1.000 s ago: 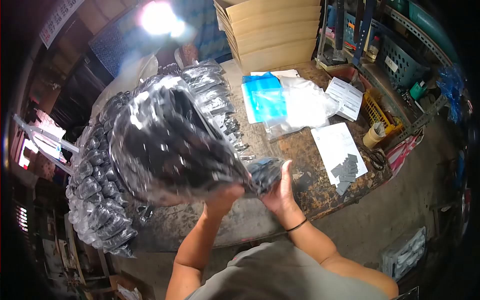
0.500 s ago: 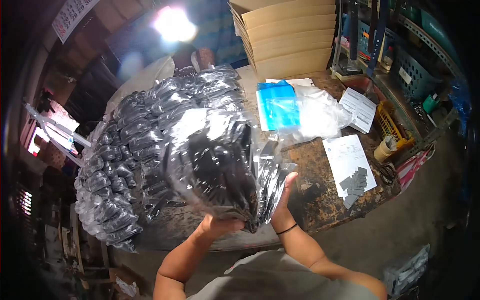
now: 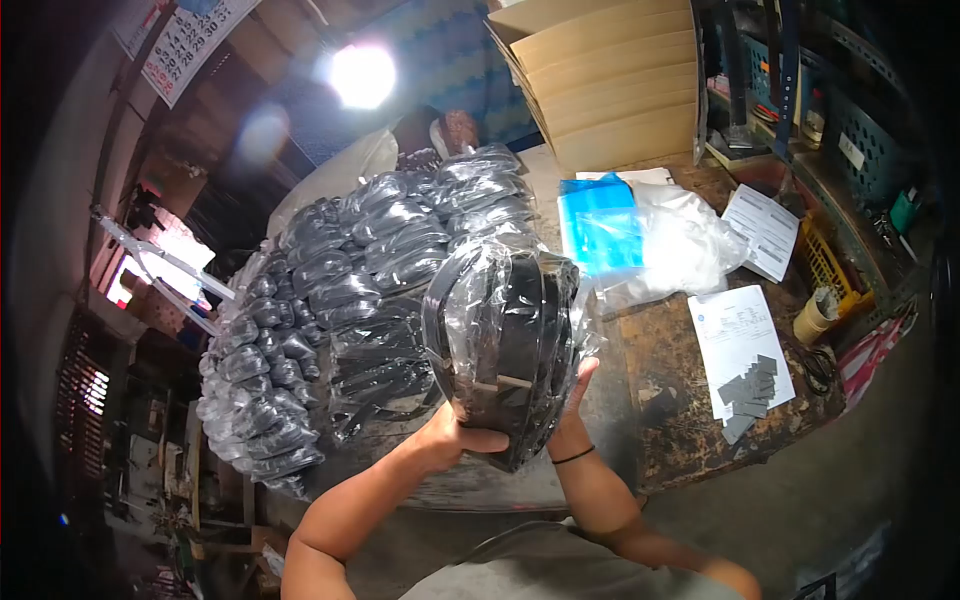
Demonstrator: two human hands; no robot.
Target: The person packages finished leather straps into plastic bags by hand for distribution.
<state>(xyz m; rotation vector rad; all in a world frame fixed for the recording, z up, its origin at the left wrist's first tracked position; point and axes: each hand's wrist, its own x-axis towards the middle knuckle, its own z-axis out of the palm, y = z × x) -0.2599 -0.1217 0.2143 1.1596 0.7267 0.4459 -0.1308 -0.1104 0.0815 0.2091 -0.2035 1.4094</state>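
Between both hands, a bundle of black belt-like straps [image 3: 505, 350] in shiny clear plastic is held above the table. My left hand [image 3: 458, 440] grips its lower left side, thumb across the front. My right hand [image 3: 575, 405] is closed against its right side, with most of its fingers hidden behind the plastic. Just left of the bundle, more black strap packs [image 3: 385, 355] lie flat on the table. Beyond them rises a large pile of bagged black bundles [image 3: 385, 225], stacked in rows.
On the worn wooden table [image 3: 670, 425] lie a blue plastic packet [image 3: 600, 225], clear bags [image 3: 690, 240], and a paper sheet [image 3: 735, 325] with grey cards [image 3: 750, 390] on it. Cardboard sheets [image 3: 610, 90] stand at the back. A yellow basket [image 3: 832, 265] and shelving edge the right side.
The bundle has turned upright and narrower to my view, its looped straps now showing along the side. Both hands still hold it. The camera view has shifted, moving the scene rightward.
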